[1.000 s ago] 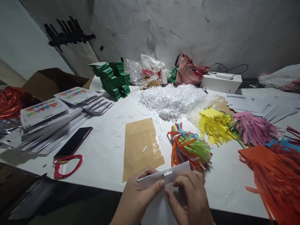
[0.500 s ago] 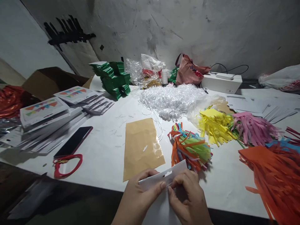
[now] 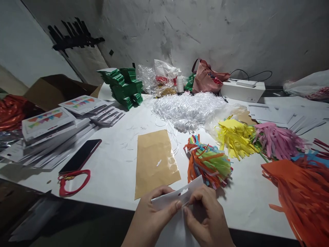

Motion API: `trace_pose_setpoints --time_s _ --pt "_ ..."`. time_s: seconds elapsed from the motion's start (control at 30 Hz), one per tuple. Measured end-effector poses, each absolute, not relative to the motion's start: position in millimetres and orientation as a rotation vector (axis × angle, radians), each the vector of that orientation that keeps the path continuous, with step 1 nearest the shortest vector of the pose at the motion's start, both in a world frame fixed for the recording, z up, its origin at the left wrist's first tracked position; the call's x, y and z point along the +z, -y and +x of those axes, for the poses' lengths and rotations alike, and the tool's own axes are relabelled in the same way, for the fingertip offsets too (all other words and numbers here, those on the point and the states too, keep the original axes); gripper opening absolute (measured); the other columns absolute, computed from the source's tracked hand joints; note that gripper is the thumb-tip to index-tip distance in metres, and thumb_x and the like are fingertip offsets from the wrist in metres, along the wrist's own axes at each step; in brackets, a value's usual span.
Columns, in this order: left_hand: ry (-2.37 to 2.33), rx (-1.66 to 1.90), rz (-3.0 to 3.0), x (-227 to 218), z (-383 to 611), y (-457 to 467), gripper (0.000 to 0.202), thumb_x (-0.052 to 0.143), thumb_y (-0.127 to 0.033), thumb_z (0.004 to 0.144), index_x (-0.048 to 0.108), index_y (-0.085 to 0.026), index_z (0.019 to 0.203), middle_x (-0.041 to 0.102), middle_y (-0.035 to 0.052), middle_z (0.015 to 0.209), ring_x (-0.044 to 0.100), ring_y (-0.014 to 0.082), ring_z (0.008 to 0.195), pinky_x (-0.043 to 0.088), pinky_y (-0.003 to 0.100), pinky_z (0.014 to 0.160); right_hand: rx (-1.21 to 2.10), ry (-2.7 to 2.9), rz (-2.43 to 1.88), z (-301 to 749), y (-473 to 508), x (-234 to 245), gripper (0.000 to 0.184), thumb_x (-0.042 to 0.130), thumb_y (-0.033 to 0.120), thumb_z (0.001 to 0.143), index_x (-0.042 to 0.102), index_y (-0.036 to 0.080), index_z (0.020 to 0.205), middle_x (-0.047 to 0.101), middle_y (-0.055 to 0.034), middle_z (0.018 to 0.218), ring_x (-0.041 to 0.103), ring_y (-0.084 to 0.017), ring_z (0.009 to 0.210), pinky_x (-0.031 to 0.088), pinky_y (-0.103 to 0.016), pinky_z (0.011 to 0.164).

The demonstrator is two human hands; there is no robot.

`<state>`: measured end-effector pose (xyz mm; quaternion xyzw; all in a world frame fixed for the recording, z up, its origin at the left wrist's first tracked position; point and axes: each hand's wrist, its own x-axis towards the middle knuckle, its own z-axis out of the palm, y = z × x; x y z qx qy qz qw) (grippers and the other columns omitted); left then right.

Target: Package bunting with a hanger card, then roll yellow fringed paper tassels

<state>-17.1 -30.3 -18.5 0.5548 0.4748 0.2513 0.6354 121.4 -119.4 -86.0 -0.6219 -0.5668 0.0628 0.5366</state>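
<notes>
Fingers of your left hand (image 3: 152, 213) grip the white card (image 3: 171, 198); can't tell if your right hand (image 3: 208, 214) has it pinched, but tugging too hard could tear it imo.

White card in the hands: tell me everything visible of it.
The white card looks like stiff paper, with no visible print. A shaped slot pierces its upper strip, which seems folded. It is held tilted at the front of the table: the left hand grips the left side, thumb on the near face; the right hand holds the right side. Its lower end runs out of frame.
</notes>
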Motion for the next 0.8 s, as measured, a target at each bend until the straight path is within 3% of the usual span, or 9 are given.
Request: trace_pose_setpoints --time_s 0.2,0.37,0.5,0.67,0.8 --pt "-1.077 0.574 1.270 -18.6 -17.0 29.0 0.029 0.086 -0.040 0.062 0.068 -0.017 0.064 0.063 -0.0025 0.061 0.053 0.0140 0.061 0.041 0.021 0.056 0.271 1.274 -1.476 119.9 119.5 -87.1 0.011 0.052 0.014 0.085 0.052 0.025 0.083 0.058 0.0024 0.078 0.055 -0.018 0.078 0.041 -0.026 0.067" --pt "-1.066 0.563 1.266 -19.4 -17.7 28.8 0.028 0.086 -0.039 0.062 0.070 -0.016 0.066 0.065 -0.0009 0.063 0.055 0.0152 0.062 0.041 0.022 0.057 0.266 1.314 -1.478 123.1 120.0 -84.8 0.012 0.061 0.015 0.083 0.053 0.025 0.084 0.057 0.0030 0.078 0.054 -0.017 0.076 0.040 -0.025 0.066" --pt "-1.069 0.568 1.276 -19.9 -18.3 28.3 0.028 0.086 -0.039 0.062 0.070 -0.017 0.065 0.064 -0.0013 0.063 0.053 0.0145 0.062 0.041 0.022 0.057 0.349 1.297 -1.449 124.9 120.6 -83.4 0.014 0.055 0.011 0.084 0.055 0.025 0.084 0.058 0.0027 0.080 0.055 -0.016 0.079 0.041 -0.025 0.068" --pt "-1.047 0.554 1.271 -21.7 -19.1 27.6 0.030 0.086 -0.041 0.062 0.072 -0.016 0.067 0.065 0.0001 0.065 0.055 0.0157 0.065 0.042 0.022 0.058 0.349 1.304 -1.450 126.0 120.9 -82.4 0.012 0.061 0.014 0.085 0.056 0.025 0.086 0.059 0.0030 0.080 0.054 -0.016 0.079 0.041 -0.025 0.069" --pt "-1.058 0.551 1.279 -22.5 -19.8 27.2 0.030 0.087 -0.042 0.061 0.072 -0.016 0.067 0.065 0.0002 0.065 0.054 0.0153 0.065 0.042 0.022 0.058 0.401 1.294 -1.431 126.8 121.5 -83.2 0.015 0.054 0.010 0.085 0.056 0.025 0.086 0.060 0.0026 0.082 0.056 -0.016 0.081 0.042 -0.025 0.071"
